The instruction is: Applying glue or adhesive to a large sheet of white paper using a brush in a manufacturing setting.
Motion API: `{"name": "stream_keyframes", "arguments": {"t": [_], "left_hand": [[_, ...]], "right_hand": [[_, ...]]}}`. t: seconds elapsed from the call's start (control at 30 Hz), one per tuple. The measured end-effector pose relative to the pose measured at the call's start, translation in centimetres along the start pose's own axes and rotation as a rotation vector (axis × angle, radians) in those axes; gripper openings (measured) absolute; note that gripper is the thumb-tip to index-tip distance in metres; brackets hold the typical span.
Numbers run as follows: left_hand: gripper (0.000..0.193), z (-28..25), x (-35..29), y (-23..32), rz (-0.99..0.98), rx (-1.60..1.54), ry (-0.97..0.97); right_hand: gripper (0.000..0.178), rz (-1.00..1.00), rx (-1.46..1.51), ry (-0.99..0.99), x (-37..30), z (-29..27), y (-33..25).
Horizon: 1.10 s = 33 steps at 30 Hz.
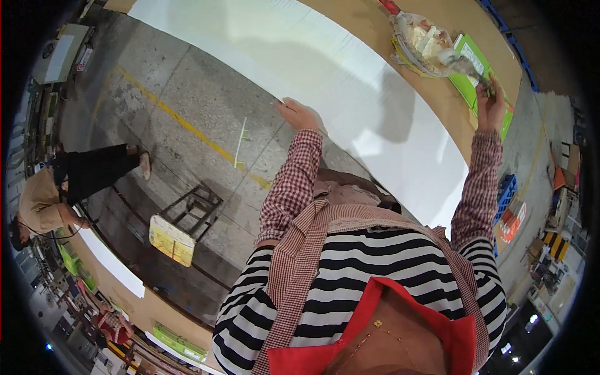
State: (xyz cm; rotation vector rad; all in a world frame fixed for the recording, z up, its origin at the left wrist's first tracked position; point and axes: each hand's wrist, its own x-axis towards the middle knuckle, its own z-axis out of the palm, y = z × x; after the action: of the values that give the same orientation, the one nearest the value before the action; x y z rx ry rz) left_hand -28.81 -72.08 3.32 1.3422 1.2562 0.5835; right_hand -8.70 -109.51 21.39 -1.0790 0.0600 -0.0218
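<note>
- Head view: right hand (492,105) pinches a grey tool (464,65), far right; probably light, best held by its end.
- Left hand (298,115) at left edge of white sheet (300,56); can't tell its grip.

The left arm (289,181) reaches forward and slightly inward, its elbow bent, and the left hand (299,114) turns toward the left side with fingers (288,107) loosely extended, gripping nothing. The right arm (477,181) also stretches forward, angled slightly outward from the elbow, the right hand (492,107) at its end bending its fingers into a grip
</note>
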Motion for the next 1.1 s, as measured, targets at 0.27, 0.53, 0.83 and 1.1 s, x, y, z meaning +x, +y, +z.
{"name": "stream_keyframes", "arguments": {"t": [0.27, 0.53, 0.83, 1.1], "left_hand": [[0.057, 0.5, -0.4, -0.5, -0.067, -0.119, 0.107], [0.055, 1.1, -1.1, -0.6, -0.043, -0.042, 0.086], [0.052, 0.5, -1.6, 0.0, 0.019, -0.051, 0.138], [0.051, 0.3, -1.1, -1.1, 0.023, -0.089, 0.108]], "right_hand": [[0.006, 0.067, -0.545, -0.477, -12.4, 7.8, 8.9], [0.009, -0.175, -0.705, -0.645, -10.9, 12.5, 16.4], [0.010, 0.127, -1.037, -0.313, -20.7, -8.1, 3.9], [0.010, 0.069, -0.986, -0.359, -16.0, -0.3, 4.5]]}}
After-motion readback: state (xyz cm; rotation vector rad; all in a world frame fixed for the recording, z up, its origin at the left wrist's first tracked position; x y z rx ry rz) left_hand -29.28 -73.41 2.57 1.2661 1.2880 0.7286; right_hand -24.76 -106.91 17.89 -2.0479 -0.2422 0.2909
